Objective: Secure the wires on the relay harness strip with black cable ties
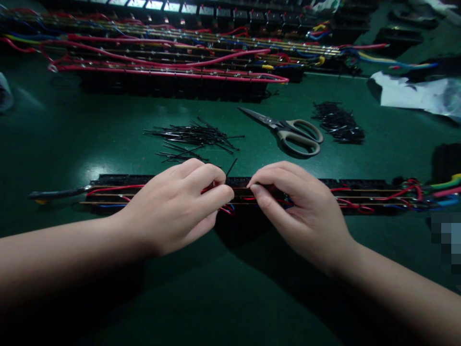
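A long black strip assembly (374, 194) with red and blue wires and thin brass-coloured bars lies crosswise in front of me. Over its middle, my left hand (183, 199) is closed in a pinch. From its fingertips the thin black end of a cable tie (232, 166) sticks up at a slant. My right hand (300, 211) is a short way to the right, with thumb and forefinger pressed together above the same assembly. Whatever lies between those fingertips is too small to make out. The fingers hide part of the wires below.
Behind the assembly lie a loose pile of black cable ties (190, 134), scissors (288, 130) and a denser bundle of black ties (338, 122). More wired assemblies (173, 57) line the back of the green table (230, 298). Crumpled plastic (414, 93) lies at right.
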A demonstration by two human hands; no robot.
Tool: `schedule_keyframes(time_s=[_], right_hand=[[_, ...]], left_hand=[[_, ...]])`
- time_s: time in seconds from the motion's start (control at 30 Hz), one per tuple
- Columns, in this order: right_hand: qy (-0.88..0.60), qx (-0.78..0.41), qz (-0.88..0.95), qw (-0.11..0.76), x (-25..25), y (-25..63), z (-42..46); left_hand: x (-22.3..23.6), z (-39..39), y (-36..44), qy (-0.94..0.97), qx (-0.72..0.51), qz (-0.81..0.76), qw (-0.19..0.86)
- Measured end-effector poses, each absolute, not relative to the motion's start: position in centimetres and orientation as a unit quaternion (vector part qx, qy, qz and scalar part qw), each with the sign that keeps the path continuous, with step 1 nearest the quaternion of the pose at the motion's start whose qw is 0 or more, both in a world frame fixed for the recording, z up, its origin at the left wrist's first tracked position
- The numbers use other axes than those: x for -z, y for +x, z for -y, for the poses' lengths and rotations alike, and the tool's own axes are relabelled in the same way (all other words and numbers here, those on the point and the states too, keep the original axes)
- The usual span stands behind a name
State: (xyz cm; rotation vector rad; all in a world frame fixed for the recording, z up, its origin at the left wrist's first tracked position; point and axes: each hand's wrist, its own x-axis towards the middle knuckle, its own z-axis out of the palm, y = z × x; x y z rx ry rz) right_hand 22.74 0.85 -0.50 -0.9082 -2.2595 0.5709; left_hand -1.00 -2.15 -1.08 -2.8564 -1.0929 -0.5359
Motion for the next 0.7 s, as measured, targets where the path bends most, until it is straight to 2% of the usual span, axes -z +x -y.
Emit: schedule_keyframes(time_s=[0.37,0.7], right_hand=[[-0.304,-0.121,0.89,0.316,1.24,22.47,-0.76],[-0.289,-0.094,0.898,0.317,1.47,22.41,-0.82]], left_hand=[[1.07,2.05,-1.06,-0.923,0.167,0.344,0.032],[0.81,2.08,-1.18,-0.927,0.153,0.341,0.028]])
